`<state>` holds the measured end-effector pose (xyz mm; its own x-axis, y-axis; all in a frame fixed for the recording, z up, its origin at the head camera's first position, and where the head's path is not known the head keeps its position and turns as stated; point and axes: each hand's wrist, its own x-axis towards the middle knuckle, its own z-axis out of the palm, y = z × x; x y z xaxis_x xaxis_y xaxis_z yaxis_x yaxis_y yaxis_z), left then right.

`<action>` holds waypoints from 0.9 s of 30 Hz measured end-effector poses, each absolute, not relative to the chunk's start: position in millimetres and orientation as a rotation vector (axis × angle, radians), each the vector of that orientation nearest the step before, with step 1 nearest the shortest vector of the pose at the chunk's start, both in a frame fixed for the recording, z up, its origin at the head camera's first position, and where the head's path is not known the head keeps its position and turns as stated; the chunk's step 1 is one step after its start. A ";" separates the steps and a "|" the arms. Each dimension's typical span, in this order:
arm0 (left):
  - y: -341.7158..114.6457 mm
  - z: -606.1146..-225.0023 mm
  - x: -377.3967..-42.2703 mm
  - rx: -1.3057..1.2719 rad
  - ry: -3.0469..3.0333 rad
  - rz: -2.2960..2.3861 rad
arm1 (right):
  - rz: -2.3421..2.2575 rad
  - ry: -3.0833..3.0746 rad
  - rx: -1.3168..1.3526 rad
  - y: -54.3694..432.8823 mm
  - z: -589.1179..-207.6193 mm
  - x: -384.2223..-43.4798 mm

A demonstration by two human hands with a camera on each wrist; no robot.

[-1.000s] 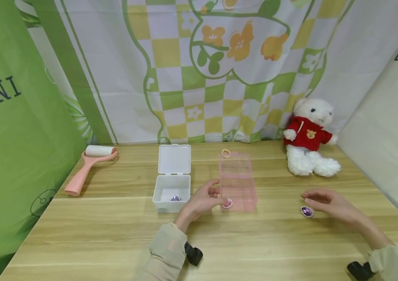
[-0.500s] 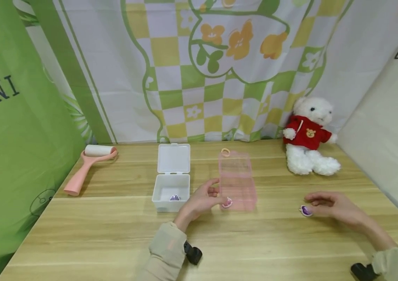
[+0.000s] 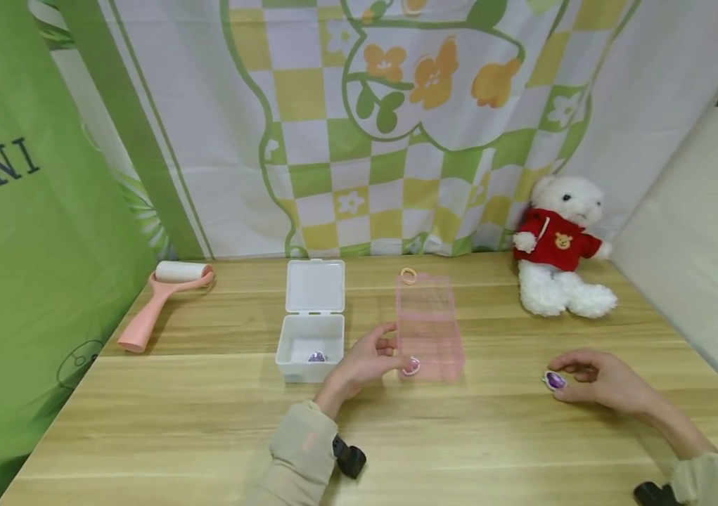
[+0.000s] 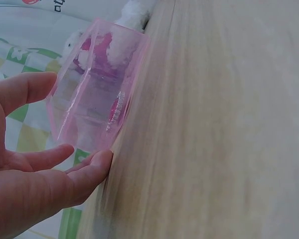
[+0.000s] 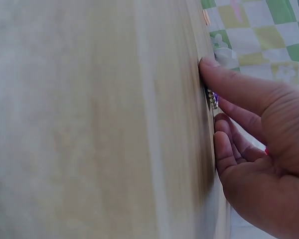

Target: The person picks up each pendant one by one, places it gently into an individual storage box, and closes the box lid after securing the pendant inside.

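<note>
In the head view, my left hand (image 3: 368,360) rests at the left side of a clear pink box (image 3: 447,351) with its lid raised. The left wrist view shows loosely bent fingers and thumb (image 4: 102,162) right at the wall of the pink box (image 4: 94,107). A pink gem (image 3: 412,366) with a pale beaded rim sits in the box's front left corner, beside my left thumb. Farther right, thumb and index finger of my right hand (image 3: 605,383) close around a purple gem (image 3: 555,381) with a silvery rim, low at the table; the right wrist view partly hides this purple gem (image 5: 214,98).
A white lidded box (image 3: 311,372), lid up, holds another purple gem (image 3: 317,357) left of my left hand. A pink lint roller (image 3: 156,302) lies far left. A yellowish ring (image 3: 408,276) is at the pink box's back edge; a white teddy bear (image 3: 561,246) sits back right.
My right thumb has swung over the purple gem and down to its near edge, so the gem now sits between thumb and index finger. The left hand has stayed at the pink box.
</note>
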<state>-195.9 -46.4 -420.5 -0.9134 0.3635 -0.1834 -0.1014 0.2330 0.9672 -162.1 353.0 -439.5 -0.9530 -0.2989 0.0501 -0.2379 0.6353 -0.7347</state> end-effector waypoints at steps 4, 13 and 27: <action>-46.8 -420.6 -195.8 0.245 2.143 1.730 | -1.187 2.808 -0.486 350.8 -439.7 -162.6; -46.7 -420.3 -196.0 0.254 2.144 1.725 | -1.135 2.832 -0.460 347.4 -436.3 -161.3; -46.0 -420.9 -196.8 0.259 2.144 1.734 | -1.187 2.703 -0.555 347.6 -425.5 -169.1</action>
<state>-196.8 -46.0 -420.9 -0.9149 0.3670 -0.1682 -0.0877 0.2261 0.9702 -169.1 347.6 -425.5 -0.9226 -0.3851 0.0222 -0.2769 0.6211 -0.7331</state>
